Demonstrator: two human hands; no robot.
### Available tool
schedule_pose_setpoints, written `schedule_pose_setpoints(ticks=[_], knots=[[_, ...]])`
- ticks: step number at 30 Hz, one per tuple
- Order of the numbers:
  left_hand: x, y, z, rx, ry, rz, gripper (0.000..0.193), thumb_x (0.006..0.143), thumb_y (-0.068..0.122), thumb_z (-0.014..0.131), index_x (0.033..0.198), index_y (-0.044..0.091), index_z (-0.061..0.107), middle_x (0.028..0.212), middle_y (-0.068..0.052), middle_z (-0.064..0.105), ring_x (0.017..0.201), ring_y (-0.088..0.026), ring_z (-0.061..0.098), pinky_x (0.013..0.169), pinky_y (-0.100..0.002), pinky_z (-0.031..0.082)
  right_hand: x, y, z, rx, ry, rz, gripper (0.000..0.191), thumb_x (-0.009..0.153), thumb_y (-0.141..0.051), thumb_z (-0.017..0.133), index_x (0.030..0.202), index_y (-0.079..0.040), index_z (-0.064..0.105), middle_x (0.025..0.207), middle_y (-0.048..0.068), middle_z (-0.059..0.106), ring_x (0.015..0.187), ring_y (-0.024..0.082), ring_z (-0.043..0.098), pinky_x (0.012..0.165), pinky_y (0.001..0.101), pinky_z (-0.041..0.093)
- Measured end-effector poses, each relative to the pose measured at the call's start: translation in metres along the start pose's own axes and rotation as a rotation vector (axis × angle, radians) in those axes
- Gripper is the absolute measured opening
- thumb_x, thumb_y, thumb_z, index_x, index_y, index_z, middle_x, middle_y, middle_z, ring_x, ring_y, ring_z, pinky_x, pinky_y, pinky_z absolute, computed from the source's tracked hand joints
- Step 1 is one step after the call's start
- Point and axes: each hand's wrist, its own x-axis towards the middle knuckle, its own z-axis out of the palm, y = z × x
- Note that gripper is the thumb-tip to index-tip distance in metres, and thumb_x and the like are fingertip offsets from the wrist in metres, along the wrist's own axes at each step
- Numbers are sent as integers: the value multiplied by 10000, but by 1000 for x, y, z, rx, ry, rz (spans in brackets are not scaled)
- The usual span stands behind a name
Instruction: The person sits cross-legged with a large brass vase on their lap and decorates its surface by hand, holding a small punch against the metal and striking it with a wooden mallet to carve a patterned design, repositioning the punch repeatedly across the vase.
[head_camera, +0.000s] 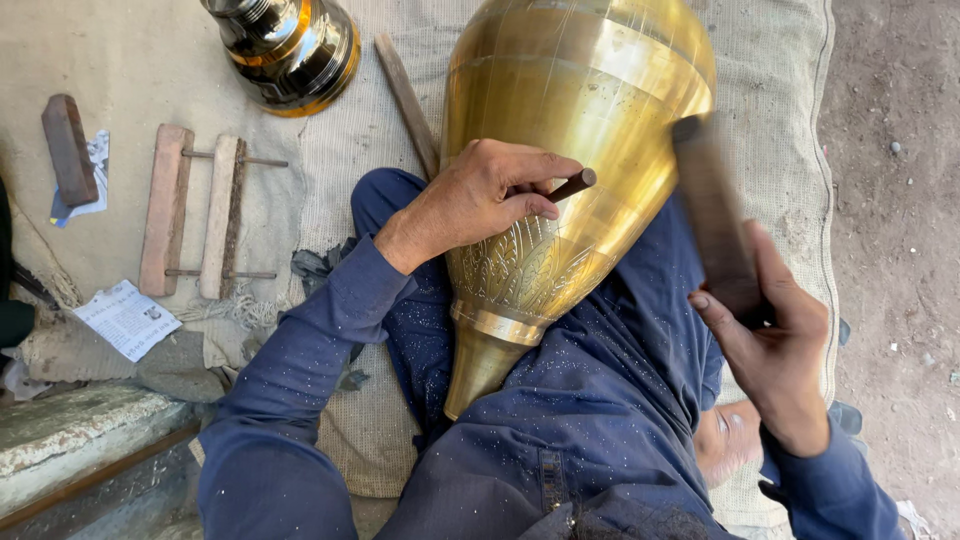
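A large brass vase (570, 110) lies across my lap, its narrow foot pointing toward me and an engraved leaf pattern near its lower body. My left hand (480, 195) rests on the vase and grips a short brown chisel (572, 185) pressed against the metal. My right hand (775, 350) is raised to the right and holds a dark wooden mallet block (712, 215), blurred, just above and to the right of the chisel. Both sleeves are dark blue and dusted with metal specks.
A second brass vessel (290, 50) stands at the top left on burlap sacking (770, 90). A wooden stick (405, 100) lies beside the vase. A small wooden frame (195, 210), a brown block (68, 148) and printed paper (127, 318) sit left. Bare dirt ground (900, 200) lies right.
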Motion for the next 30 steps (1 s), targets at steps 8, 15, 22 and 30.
schedule_pose_setpoints(ticks=[8, 15, 22, 30], knots=[[-3, -1, 2, 0, 1, -19, 474, 864, 134, 821, 1315, 145, 675, 1072, -41, 777, 931, -136, 768, 834, -298, 648, -1, 1, -6, -251, -58, -96, 699, 885, -57, 827, 1524, -54, 543, 1274, 142, 705, 1112, 163, 692, 950, 299, 574], [-5, -5, 4, -16, 2, -41, 461, 861, 142, 826, 1300, 156, 690, 1026, -20, 777, 915, -134, 768, 835, -296, 652, 1, 1, -5, -221, -10, -132, 706, 863, -41, 825, 1499, -5, 521, 1335, 193, 683, 1214, 212, 658, 1018, 314, 538], [-7, -5, 3, 5, -6, -50, 455, 864, 137, 825, 1301, 153, 699, 999, -15, 773, 901, -133, 760, 829, -300, 646, 2, -8, -3, -144, -3, 19, 745, 854, -63, 817, 1518, -30, 479, 1065, 89, 712, 951, 114, 689, 860, 258, 556], [-7, -5, 1, 19, 3, -36, 458, 858, 175, 826, 1296, 158, 689, 948, -13, 754, 863, -136, 749, 799, -293, 634, 9, -16, -1, -410, -76, -74, 720, 840, -2, 869, 1495, -71, 578, 968, 170, 689, 795, 209, 665, 738, 333, 538]])
